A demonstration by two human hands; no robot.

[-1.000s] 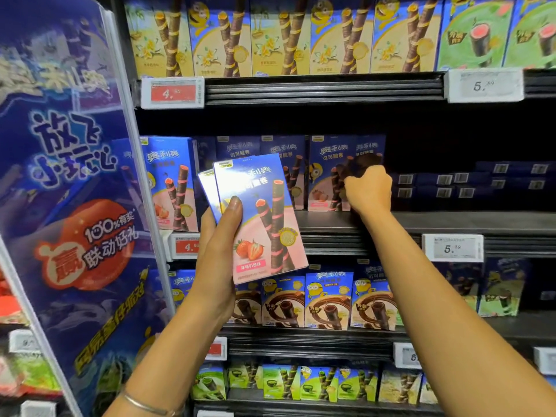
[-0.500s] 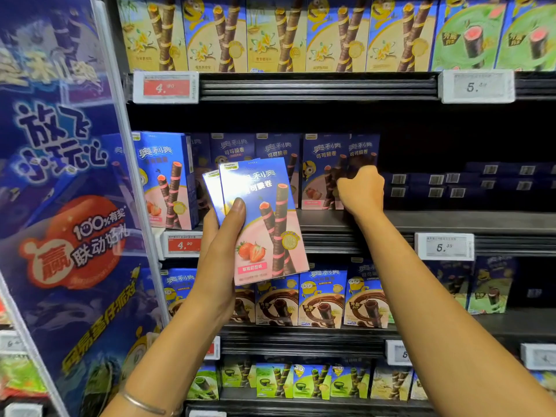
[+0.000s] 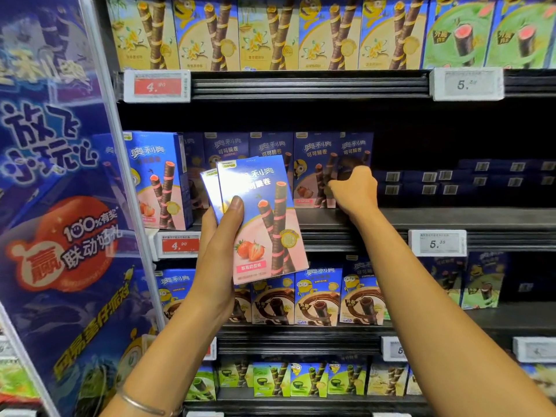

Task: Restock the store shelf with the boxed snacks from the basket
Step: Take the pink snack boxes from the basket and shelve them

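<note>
— Your left hand (image 3: 219, 257) is raised in front of the shelves. Its thumb presses on the front and its fingers curl behind two strawberry boxes (image 3: 264, 224), held upright and fanned, the back one showing at the left.

— Your right hand (image 3: 355, 188) reaches onto the middle shelf (image 3: 451, 218), knuckles toward you. Its fingers are curled round the end box (image 3: 356, 149) of the upright row (image 3: 270, 152) standing there.

— That row fills the left part of your shelf and has the same strawberry picture. The end box stands just beside the next one.

— To the right of your hand, further back, dark flat boxes (image 3: 469, 179) lie in low stacks.

— A red price tag (image 3: 180, 245) sits on the rail under the row's left end. A white price tag (image 3: 437, 242) sits on the same rail, right of your forearm.

— You have a thin bracelet (image 3: 141, 404) on your left wrist, and a blue banner (image 3: 60, 206) stands at your left.
</note>
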